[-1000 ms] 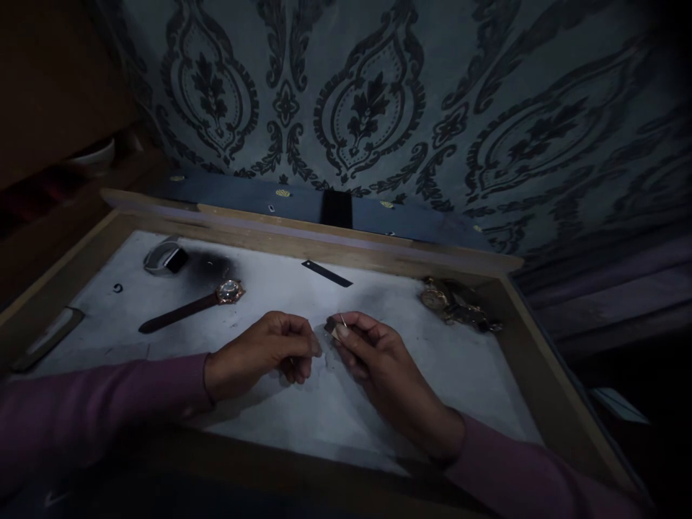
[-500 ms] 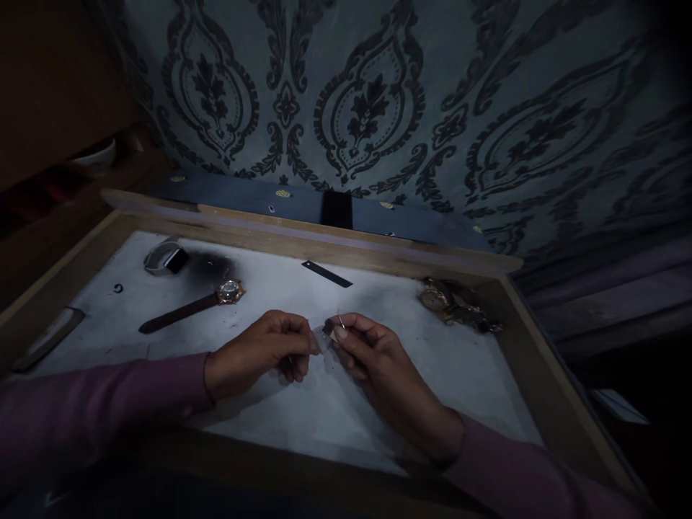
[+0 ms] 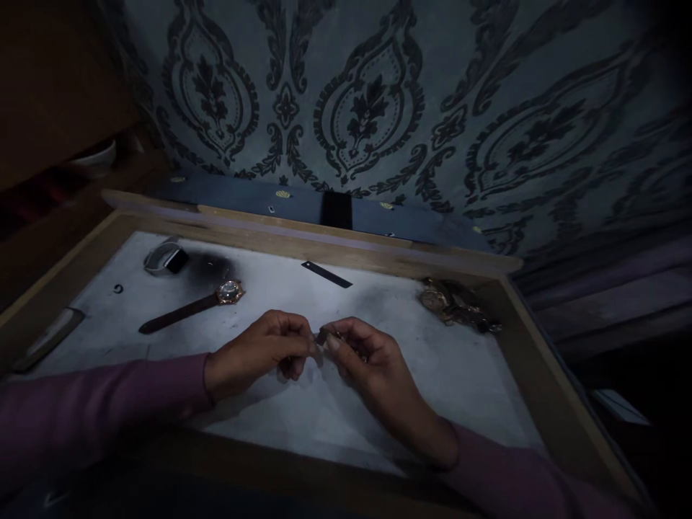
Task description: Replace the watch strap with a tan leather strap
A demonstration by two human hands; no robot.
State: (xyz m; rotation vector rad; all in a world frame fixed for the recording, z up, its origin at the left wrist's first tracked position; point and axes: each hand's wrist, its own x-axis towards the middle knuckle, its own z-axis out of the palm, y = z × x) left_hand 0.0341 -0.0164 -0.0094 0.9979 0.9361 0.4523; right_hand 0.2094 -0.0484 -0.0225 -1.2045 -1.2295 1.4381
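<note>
Small dark piece was held in the right hand over a white-covered tabletop

The small dark piece was pinched between the thumb and the bent fingers of the right hand, with its free end pointed toward the left hand. The thumb and forefinger of the left hand were brought together just beside that end; whether anything was gripped between them cannot be told. Both hands were placed over the near middle of the tabletop, which was edged by a raised wooden rim.

Beyond the hands, a flat dark blade was laid at a slant near the far rim. To the left, a brown-strapped watch was set with its dial turned toward the middle, and behind it a grey-banded watch with a square face was seen. A small dark curl was left near the left side, and a curved strip was positioned at the left rim. In the far right corner, a cluster of watches was heaped, its details obscured by the dim light.
</note>
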